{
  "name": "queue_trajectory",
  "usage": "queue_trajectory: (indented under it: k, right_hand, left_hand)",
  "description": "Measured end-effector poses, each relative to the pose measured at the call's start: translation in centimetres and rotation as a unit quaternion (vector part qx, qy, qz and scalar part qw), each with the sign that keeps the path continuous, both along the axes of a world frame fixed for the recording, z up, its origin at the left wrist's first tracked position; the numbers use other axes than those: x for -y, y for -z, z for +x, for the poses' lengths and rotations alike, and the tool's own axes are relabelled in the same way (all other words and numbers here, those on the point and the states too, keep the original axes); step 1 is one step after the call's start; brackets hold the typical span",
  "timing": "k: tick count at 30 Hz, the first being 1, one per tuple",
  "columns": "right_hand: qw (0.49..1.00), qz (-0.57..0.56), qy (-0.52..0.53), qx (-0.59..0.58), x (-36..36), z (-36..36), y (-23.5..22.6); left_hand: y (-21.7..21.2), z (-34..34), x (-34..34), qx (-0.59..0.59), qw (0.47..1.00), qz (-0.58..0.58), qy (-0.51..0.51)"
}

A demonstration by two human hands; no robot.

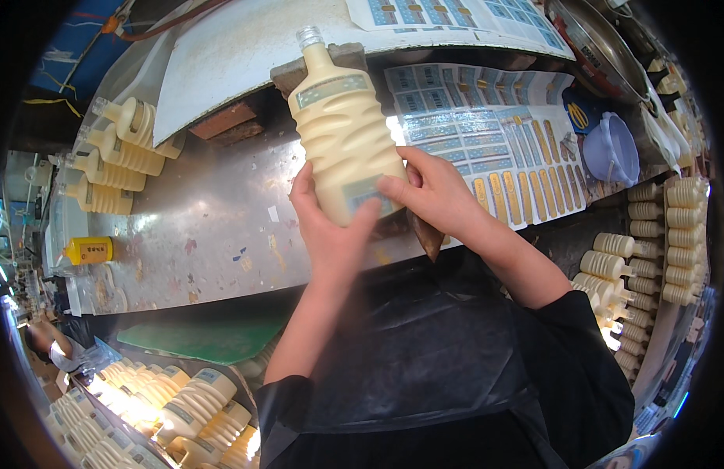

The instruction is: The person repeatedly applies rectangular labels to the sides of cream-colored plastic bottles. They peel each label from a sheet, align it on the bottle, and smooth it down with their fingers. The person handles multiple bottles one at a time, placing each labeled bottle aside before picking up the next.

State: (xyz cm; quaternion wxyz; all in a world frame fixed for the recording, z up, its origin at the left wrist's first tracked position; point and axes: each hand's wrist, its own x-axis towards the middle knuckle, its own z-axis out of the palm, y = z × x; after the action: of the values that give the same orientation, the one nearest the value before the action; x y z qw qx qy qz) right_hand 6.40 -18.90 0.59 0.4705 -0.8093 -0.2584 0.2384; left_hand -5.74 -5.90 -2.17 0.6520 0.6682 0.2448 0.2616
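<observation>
A cream-coloured bottle (342, 144) with a wavy ribbed body lies tilted back, its clear-capped neck against a brown block (349, 59). A blue-grey label (331, 91) sits on its shoulder and a second label (353, 197) near its base. My left hand (328, 238) grips the lower left side, its thumb slightly blurred over the lower label. From the other side my right hand (436, 187) closes on the lower right edge, thumb pressed at that label's corner. Both palms hide part of the base.
Sticker sheets (464, 129) in blue and gold lie right of the bottle, beside a lavender bucket (611, 150). More cream bottles (112, 156) lie at the left, near a yellow container (90, 250). Stacked bottles (198, 402) fill the lower left; others (612, 266) line the right.
</observation>
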Motion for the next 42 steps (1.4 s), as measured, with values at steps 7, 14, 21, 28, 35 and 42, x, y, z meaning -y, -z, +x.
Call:
queue_trajectory:
  k: [7, 14, 21, 28, 35, 42]
  right_hand:
    - [1.0, -0.001, -0.001, 0.005, -0.1, 0.0, 0.1]
    - [0.993, 0.085, -0.007, -0.081, 0.4, 0.5, 1.1]
    - [0.999, 0.018, -0.03, 0.0, 0.5, 0.2, 0.6]
    - [1.0, -0.001, 0.001, 0.008, -0.2, -0.3, 0.2]
    - [1.0, 0.003, -0.007, 0.019, 0.0, -0.3, 0.1]
    - [1.0, 0.004, -0.002, 0.015, -0.1, -0.4, -0.1]
  left_hand:
    - [0.5, 0.0, 0.0, -0.009, 0.999, 0.032, -0.002]
    - [1.1, -0.8, -0.8, 0.077, 0.996, -0.024, 0.042]
    - [2.0, -0.6, -0.9, 0.071, 0.997, -0.008, 0.031]
    - [1.8, -0.3, -0.5, 0.066, 0.997, -0.02, 0.017]
    - [1.8, -0.4, -0.7, 0.07, 0.997, -0.017, 0.02]
    - [1.5, -0.3, -0.6, 0.065, 0.997, -0.035, 0.017]
